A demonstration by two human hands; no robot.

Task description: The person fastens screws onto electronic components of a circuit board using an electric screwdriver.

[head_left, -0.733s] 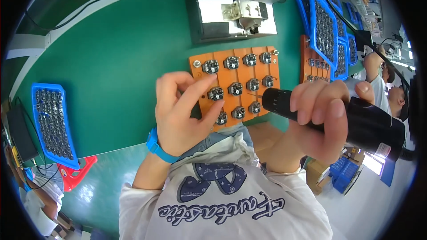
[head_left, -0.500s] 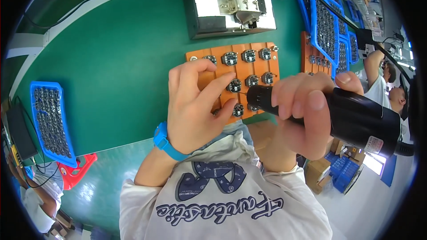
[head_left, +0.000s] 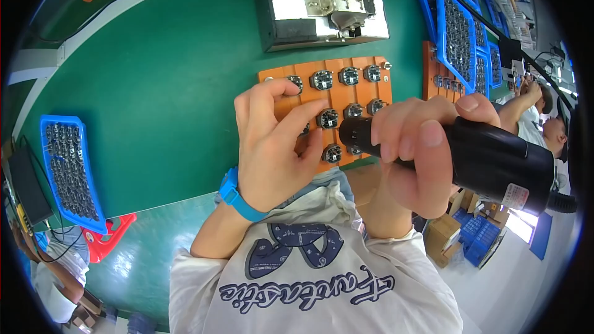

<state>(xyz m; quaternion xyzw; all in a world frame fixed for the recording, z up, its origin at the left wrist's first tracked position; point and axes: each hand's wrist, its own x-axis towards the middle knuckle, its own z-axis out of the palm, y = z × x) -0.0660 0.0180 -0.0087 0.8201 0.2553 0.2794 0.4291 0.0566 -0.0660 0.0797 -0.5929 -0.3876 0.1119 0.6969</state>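
An orange fixture board (head_left: 339, 100) lies on the green table in front of me, with rows of small black-and-metal round parts (head_left: 322, 80) seated in it. My left hand (head_left: 272, 139) rests over the board's left side, its thumb and index finger apart. The index fingertip is beside a part (head_left: 328, 119) in the middle row, and the hand covers some of the parts to the left. My right hand (head_left: 421, 148) is wrapped round a black electric screwdriver (head_left: 495, 161), held nearly level. The screwdriver's nose points left, close to that middle-row part; its bit cannot be made out.
A metal box-shaped device (head_left: 328, 15) with a bracket stands behind the board. Blue trays (head_left: 455, 34) of small parts are stacked at the right, by another orange board (head_left: 432, 65). A further blue tray (head_left: 71, 173) lies at the left, and a red stool (head_left: 110, 240) stands below. Co-workers sit at both sides.
The screwdriver and my right hand have shifted slightly left and up. My left thumb has drawn back a little toward the palm.
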